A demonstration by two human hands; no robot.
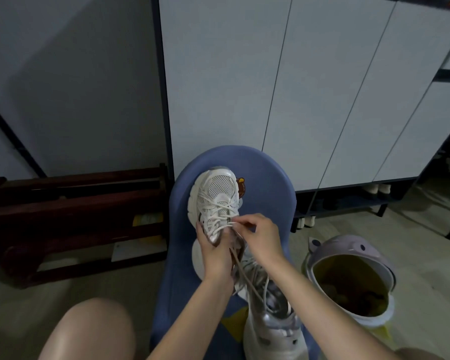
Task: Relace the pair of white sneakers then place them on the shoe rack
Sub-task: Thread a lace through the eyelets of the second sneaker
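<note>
Fingertips of the right hand are pinched on a bit of lace up near the top eyelets of the far sneaker, so that hand is closed down tight on the cord. Left hand is wrapped around the back half of the same shoe, thumb side along its left edge, fingers curled under and into the collar, basically steadying it. The shoe points away from the person, toe toward the cabinet, and sits on a small blue chair with a little bear sticker beside the toe. Laces are crisscrossed over the mesh front, and a loose end trails down between the two forearms.

Second sneaker is closer to the person on the same chair, just under the right forearm, chunkier silver and white, its toe toward the camera. Can't really tell how far its lacing goes since the arm covers part of it.

To the right on the floor there's a purple bin with a cartoon face lid flipped up and a yellowish liner inside. Left side has a dark wooden rack low against the wall. Under the cabinet some other shoes sit on a low shelf. A bare knee shows bottom left.
</note>
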